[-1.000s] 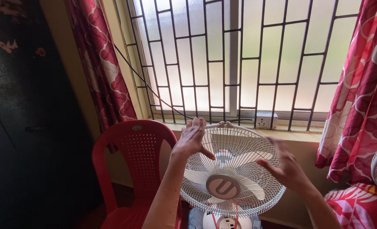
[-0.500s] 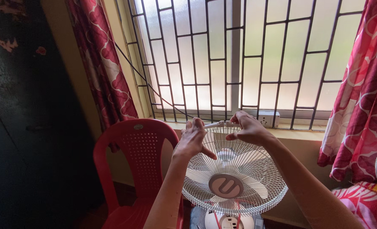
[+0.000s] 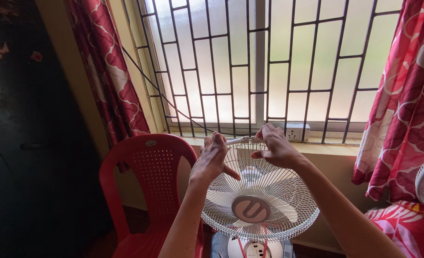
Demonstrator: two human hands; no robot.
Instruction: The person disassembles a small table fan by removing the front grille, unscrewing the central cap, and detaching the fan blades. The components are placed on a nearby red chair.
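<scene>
Fan: white, round wire-grille guard, pale blades and a grey-pink hub disc showing through; standing just right of the red chair.
Left hand: gripping the guard's top rim, fingers curling over it.
Right hand: pinching the rim's top clip.
Red chair: moulded plastic, perforated back.
Window grille: dark metal bars, standing behind the fan.

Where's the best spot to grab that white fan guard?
Probably by its outer rim, at the top, coming from above. The fan guard faces up towards the camera, and both the left hand and right hand already pinch that upper edge, where the rim ring looks sturdier than the thin wires.
</scene>
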